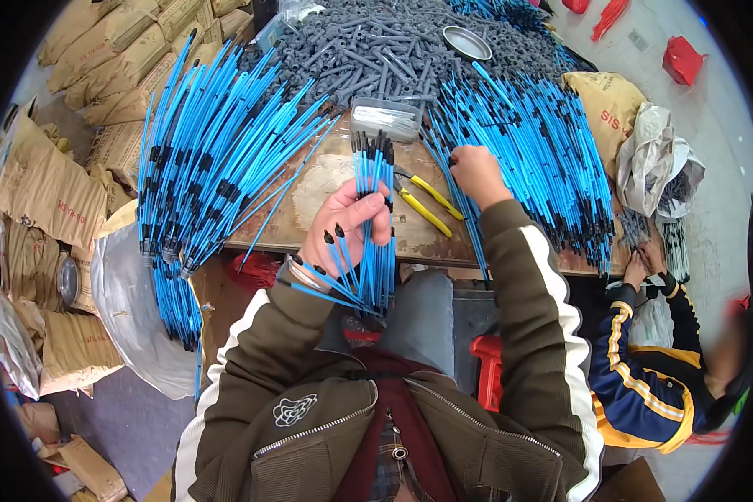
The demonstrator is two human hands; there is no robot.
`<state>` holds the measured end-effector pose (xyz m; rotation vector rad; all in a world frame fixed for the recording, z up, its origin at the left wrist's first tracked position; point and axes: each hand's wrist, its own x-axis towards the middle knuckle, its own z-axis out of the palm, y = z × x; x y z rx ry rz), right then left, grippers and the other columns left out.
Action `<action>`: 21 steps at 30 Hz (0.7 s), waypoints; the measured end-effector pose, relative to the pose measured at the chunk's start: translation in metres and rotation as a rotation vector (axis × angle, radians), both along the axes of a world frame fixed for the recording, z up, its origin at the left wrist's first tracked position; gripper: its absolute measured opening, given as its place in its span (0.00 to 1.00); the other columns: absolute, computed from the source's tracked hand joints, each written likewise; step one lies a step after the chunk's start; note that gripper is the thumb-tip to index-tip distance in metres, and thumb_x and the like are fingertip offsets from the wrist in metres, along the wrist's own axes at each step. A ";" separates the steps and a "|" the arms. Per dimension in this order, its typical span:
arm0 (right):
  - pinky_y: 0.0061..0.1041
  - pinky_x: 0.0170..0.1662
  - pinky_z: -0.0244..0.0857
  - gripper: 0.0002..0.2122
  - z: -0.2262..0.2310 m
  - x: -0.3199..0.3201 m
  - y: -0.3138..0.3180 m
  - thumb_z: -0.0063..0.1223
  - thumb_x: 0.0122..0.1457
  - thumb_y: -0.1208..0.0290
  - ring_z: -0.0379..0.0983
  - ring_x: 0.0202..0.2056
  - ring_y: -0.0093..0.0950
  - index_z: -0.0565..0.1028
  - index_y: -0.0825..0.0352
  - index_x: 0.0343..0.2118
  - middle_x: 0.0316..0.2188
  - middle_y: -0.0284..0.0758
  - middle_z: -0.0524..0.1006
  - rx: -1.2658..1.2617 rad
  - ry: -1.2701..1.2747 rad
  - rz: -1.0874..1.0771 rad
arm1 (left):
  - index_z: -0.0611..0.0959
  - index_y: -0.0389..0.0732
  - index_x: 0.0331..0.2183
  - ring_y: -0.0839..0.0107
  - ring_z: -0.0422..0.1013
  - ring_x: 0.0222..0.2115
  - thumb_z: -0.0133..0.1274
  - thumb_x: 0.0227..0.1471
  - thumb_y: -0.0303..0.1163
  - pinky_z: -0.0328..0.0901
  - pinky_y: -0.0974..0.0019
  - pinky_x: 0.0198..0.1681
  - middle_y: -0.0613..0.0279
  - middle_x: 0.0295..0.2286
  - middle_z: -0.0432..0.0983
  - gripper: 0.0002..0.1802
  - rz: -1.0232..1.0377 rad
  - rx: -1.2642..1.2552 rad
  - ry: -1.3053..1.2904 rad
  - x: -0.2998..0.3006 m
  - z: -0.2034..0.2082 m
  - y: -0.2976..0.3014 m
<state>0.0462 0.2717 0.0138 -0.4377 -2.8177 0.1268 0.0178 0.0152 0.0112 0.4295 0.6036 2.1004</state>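
While the left hand point(336, 237) is clamped round a bundle of blue rods point(378, 272), dark tips up, the right hand point(479, 174) is well apart from it, at the inner edge of the right-hand pile point(535, 159). Fingers curled; cannot tell from here whether they pinch a rod. Bundle sits before the chest, lower ends past the front edge of the worktop point(314, 180), over the lap.

Risks, as I judge: several rods splay leftward by the wrist; a slackened grip could drop them. A sharp pull on the dense pile could drag neighbours along. Yellow-handled pliers point(427, 207) lie spread between bundle and pile; a low sweep of the right hand might snag them.

Room: bare wood left of the bundle, crossed by stray rods near the left-hand pile point(213, 159). Right side tighter. Beyond the tips, a clear tray point(386, 121), then heaped grey parts point(360, 54).
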 end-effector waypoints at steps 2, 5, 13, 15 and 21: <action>0.41 0.36 0.68 0.08 -0.004 -0.008 0.001 0.46 0.48 0.75 0.74 0.32 0.47 0.76 0.69 0.28 0.30 0.48 0.76 0.056 -0.210 -0.071 | 0.74 0.41 0.37 0.67 0.72 0.26 0.51 0.51 0.30 0.66 0.66 0.31 0.58 0.25 0.75 0.09 0.075 -0.105 0.102 0.005 0.003 0.001; 0.41 0.37 0.68 0.07 0.003 -0.013 -0.008 0.46 0.48 0.74 0.74 0.34 0.45 0.76 0.68 0.27 0.31 0.47 0.76 0.018 -0.300 -0.151 | 0.74 0.41 0.37 0.64 0.73 0.33 0.51 0.51 0.31 0.66 0.63 0.38 0.54 0.31 0.77 0.09 0.047 -0.051 0.079 0.003 0.000 0.001; 0.37 0.29 0.66 0.11 0.067 0.026 0.006 0.47 0.55 0.64 0.73 0.26 0.43 0.71 0.69 0.34 0.25 0.46 0.75 0.035 0.087 -0.082 | 0.74 0.40 0.37 0.64 0.74 0.31 0.47 0.54 0.35 0.66 0.62 0.37 0.57 0.28 0.76 0.10 0.042 -0.144 0.034 -0.004 0.003 -0.001; 0.27 0.23 0.63 0.14 0.097 0.043 0.000 0.46 0.57 0.63 0.70 0.21 0.31 0.71 0.70 0.38 0.20 0.39 0.74 -0.198 0.278 0.039 | 0.74 0.40 0.37 0.64 0.74 0.31 0.47 0.54 0.35 0.67 0.62 0.37 0.58 0.27 0.76 0.10 0.051 -0.132 0.007 -0.009 -0.002 0.000; 0.19 0.23 0.59 0.11 0.113 0.085 -0.062 0.41 0.60 0.68 0.66 0.19 0.19 0.71 0.71 0.37 0.16 0.30 0.71 -0.995 0.134 0.543 | 0.72 0.40 0.38 0.64 0.73 0.30 0.48 0.54 0.36 0.67 0.61 0.36 0.58 0.27 0.76 0.12 0.088 -0.126 -0.079 -0.009 -0.003 0.000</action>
